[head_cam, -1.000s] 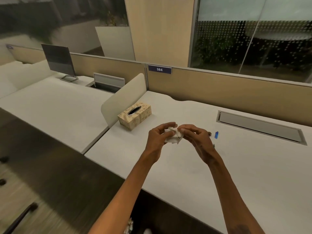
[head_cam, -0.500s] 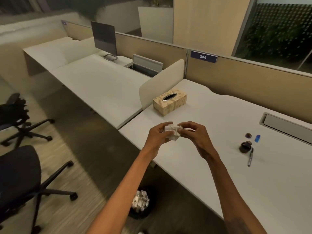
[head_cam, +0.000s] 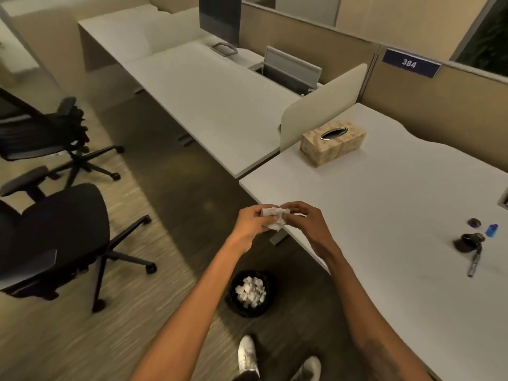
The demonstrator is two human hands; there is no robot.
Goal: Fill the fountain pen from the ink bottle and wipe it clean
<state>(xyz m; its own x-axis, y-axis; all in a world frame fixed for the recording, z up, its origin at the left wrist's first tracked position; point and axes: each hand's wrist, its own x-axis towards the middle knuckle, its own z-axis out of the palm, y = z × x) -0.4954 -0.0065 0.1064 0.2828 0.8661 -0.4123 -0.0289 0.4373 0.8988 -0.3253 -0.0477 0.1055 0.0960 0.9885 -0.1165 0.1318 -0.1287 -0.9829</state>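
Observation:
A crumpled white tissue [head_cam: 275, 219] is pinched between my left hand [head_cam: 251, 226] and my right hand [head_cam: 309, 224], just over the left front corner of the white desk [head_cam: 384, 215]. Far to the right on the desk stands the dark ink bottle [head_cam: 467, 241], open, with its round cap [head_cam: 474, 222] and a small blue piece [head_cam: 491, 230] lying behind it. The grey fountain pen [head_cam: 475, 261] lies in front of the bottle, touching it. Neither hand is near the pen or the bottle.
A black waste bin [head_cam: 233, 298] holding several crumpled tissues stands on the floor below my hands. A patterned tissue box [head_cam: 334, 145] sits at the desk's back left beside a divider. Two black office chairs [head_cam: 55, 229] stand to the left. My shoes [head_cam: 248, 354] show at the bottom.
My view has swung left and down, bringing the floor, bin and chairs into sight. Both hands, still holding the tissue, have moved from above the desk to its left front corner.

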